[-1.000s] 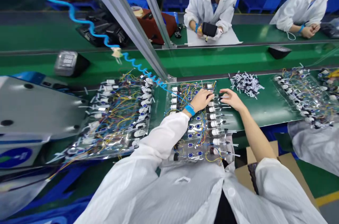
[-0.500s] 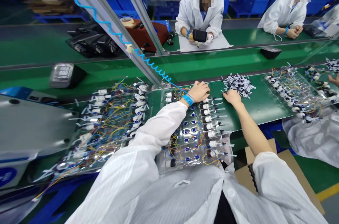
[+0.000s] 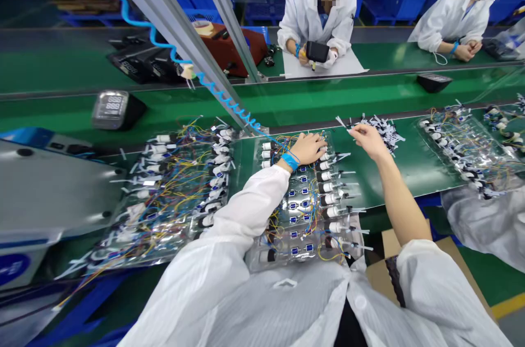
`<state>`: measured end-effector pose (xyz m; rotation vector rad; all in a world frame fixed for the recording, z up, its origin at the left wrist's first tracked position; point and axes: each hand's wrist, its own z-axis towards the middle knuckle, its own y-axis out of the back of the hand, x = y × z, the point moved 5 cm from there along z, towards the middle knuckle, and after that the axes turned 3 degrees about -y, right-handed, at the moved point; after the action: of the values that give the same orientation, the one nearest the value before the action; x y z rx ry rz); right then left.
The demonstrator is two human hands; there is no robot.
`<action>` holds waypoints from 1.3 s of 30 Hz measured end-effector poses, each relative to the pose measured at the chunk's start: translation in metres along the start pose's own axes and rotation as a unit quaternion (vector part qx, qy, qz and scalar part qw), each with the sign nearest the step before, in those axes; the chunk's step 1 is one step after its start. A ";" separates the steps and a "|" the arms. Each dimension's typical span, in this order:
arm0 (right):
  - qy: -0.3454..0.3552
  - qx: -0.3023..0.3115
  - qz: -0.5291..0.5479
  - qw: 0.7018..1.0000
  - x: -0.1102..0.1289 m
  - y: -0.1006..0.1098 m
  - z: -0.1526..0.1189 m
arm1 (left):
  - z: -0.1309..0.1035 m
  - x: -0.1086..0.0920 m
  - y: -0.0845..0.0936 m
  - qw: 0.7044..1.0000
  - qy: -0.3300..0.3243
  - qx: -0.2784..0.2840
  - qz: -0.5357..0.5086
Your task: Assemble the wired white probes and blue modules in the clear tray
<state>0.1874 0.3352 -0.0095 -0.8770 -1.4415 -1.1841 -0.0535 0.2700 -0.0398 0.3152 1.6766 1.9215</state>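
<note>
Centrally in the head view, the left hand (image 3: 311, 148) lies fingers-down, loosely curled, on the far end of a clear tray (image 3: 262, 259) of wired parts; whether it pinches one cannot be told. A blue wristband (image 3: 290, 161) sits on that wrist, with a blue coiled cord (image 3: 213, 90) running off to the upper left. Right of centre, the right hand (image 3: 368, 138) is raised just over the green bench (image 3: 410, 163), fingertips pinched on a small white piece (image 3: 342, 122) at the near-left edge of the pile (image 3: 388, 131) of such pieces. A second tray (image 3: 172, 194) lies left, a third (image 3: 463, 144) right. Across the belt, at upper centre, a person (image 3: 320, 13) holds a black device (image 3: 317, 51).
</note>
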 end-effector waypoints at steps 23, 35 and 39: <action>-0.009 0.024 0.124 0.992 -0.049 -0.075 0.004 | 0.001 0.010 -0.009 0.982 0.097 -0.082 -0.141; 0.015 -0.012 0.019 1.000 -0.065 -0.085 0.001 | 0.000 0.017 -0.015 0.975 0.126 -0.095 -0.156; 0.014 -0.025 0.036 0.999 -0.071 -0.087 0.000 | 0.000 0.017 -0.017 0.974 0.130 -0.093 -0.158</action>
<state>0.1192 0.3187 -0.0973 -0.9357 -1.3520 -1.1785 -0.0629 0.2803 -0.0590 -0.2736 1.5742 1.9150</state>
